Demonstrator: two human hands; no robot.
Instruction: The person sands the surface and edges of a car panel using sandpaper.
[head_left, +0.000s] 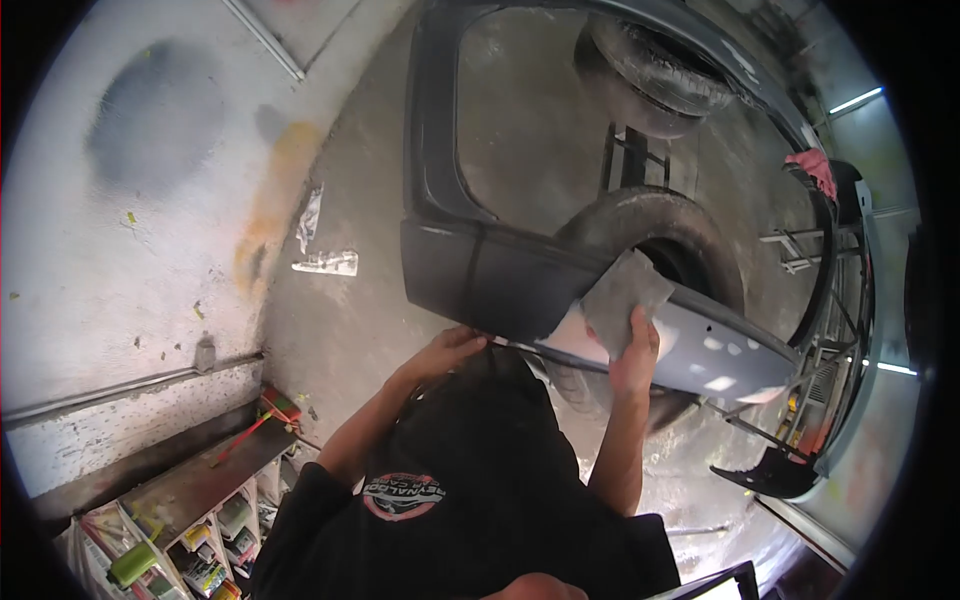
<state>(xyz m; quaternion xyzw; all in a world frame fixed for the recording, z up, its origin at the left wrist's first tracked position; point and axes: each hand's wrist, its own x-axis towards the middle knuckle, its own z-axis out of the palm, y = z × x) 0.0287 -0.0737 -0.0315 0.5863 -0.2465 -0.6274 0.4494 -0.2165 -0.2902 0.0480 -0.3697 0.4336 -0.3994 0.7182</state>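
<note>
A large grey car body panel (520, 283) with a wide opening is in front of me, its near side patched with pale filler or primer. On that patched area my right hand (633, 352) holds a flat grey sheet, which looks like sandpaper (625, 300), thumb on top and the sheet against the surface. Farther left, my left hand (455, 350) is at the panel's lower edge, its fingers close together and curled at the rim. Its fingertips are partly hidden, so how firmly it holds the edge is unclear.
Tires (650, 215) lie beneath and behind the panel. At lower left a wooden shelf (215, 475) holds cans and bottles. A pink cloth (815, 172) hangs at right, near a dark trim piece (768, 474). A stained white wall (160, 230) stands left, with paper scraps (328, 262) on the floor.
</note>
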